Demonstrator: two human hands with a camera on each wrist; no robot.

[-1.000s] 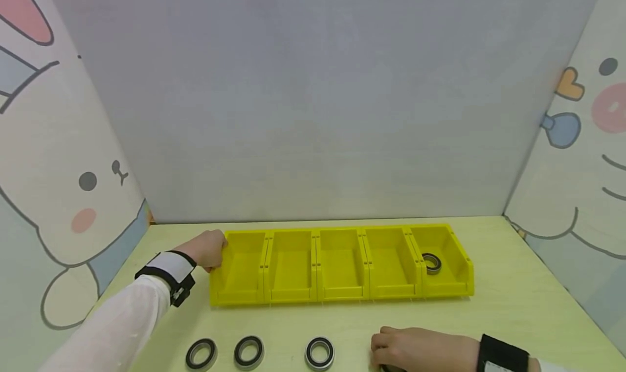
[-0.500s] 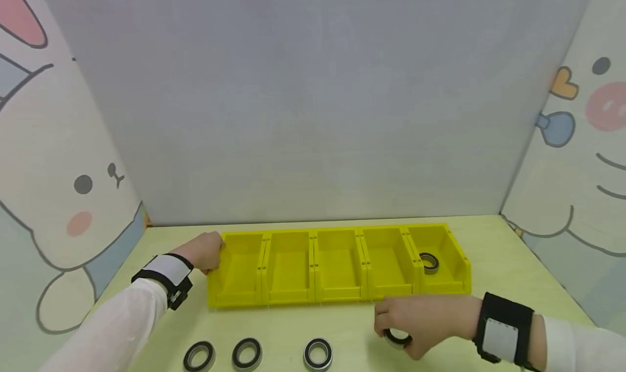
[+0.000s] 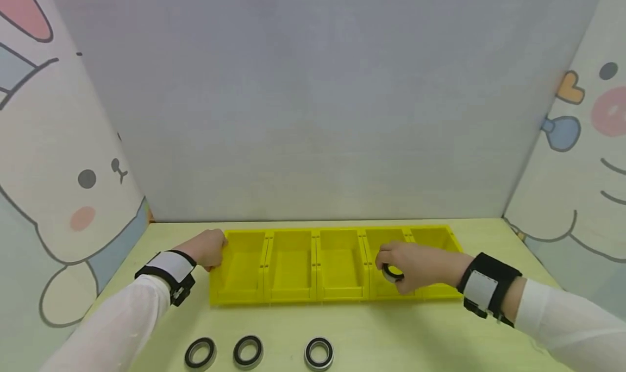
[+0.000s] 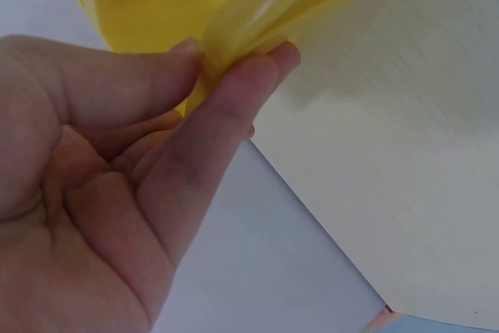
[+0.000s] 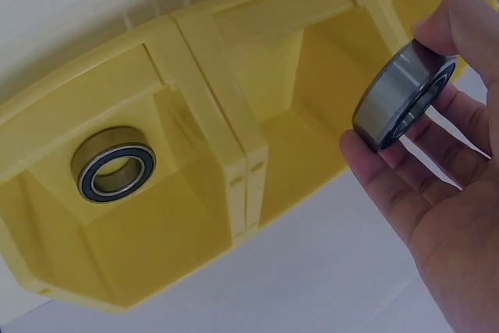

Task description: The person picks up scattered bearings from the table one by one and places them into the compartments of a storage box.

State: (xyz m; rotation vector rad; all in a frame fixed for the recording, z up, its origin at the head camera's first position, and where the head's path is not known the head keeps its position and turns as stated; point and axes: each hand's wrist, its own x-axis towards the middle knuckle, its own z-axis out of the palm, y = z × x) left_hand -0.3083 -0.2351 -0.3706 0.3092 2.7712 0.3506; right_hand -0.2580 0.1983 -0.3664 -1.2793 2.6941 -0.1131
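Note:
A row of joined yellow bins (image 3: 342, 294) stands on the table. At its left end, my left hand (image 3: 202, 249) pinches the outer side wall; the left wrist view shows the thumb and fingers of that hand (image 4: 148, 138) on either side of the yellow wall (image 4: 257, 13). My right hand (image 3: 415, 263) holds a ball bearing (image 3: 391, 274) over the second bin from the right. In the right wrist view this bearing (image 5: 401, 95) is tilted, gripped between thumb and fingers. Another bearing (image 5: 115, 165) lies in the rightmost bin; in the head view my right hand and arm hide it.
Three more bearings lie on the table before the bins: a left one (image 3: 200, 354), a middle one (image 3: 248, 352) and a right one (image 3: 319, 353). A grey wall (image 3: 323, 100) rises behind, with cartoon-printed panels at both sides.
My right hand has lifted the bearing off the table and carried it forward to above the second bin from the right. My left hand has stayed on the bin's side wall.

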